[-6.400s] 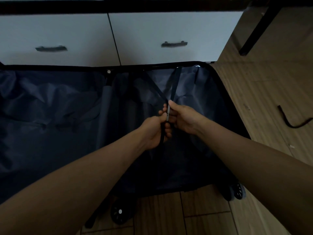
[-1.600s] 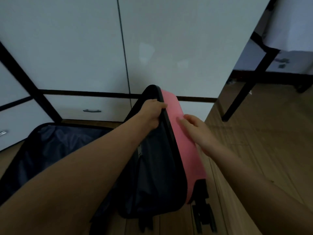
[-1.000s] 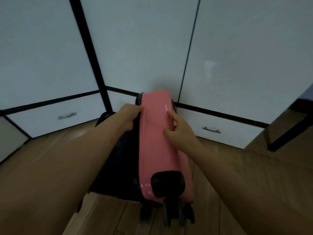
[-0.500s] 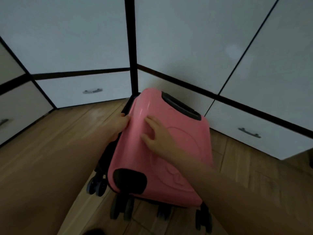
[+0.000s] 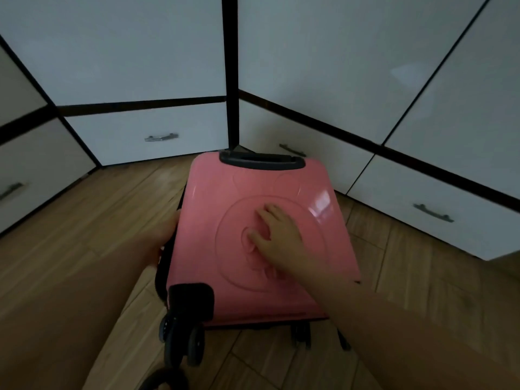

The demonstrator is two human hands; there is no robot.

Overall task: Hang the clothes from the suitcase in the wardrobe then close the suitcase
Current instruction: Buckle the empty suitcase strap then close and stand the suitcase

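The pink hard-shell suitcase (image 5: pixel 230 192) lies flat on the wooden floor with its lid folded down, black handle recess at the far end and black wheels toward me. My right hand (image 5: pixel 277 240) presses flat on the raised round emblem in the middle of the lid. My left hand (image 5: pixel 164 240) holds the suitcase's left edge at the dark seam; its fingers are hidden under the lid's rim. No clothes are in view.
White wardrobe doors (image 5: pixel 140 46) and drawers with dark handles (image 5: pixel 161 137) form a corner behind the suitcase, split by a black post (image 5: pixel 231 80). More drawers (image 5: pixel 433 213) run along the right. Wooden floor (image 5: pixel 92 209) spreads to the left and front.
The pink lid swung over from upright and dropped onto the other half. My right hand slid from the lid's edge to its middle; my left stayed on the left edge.
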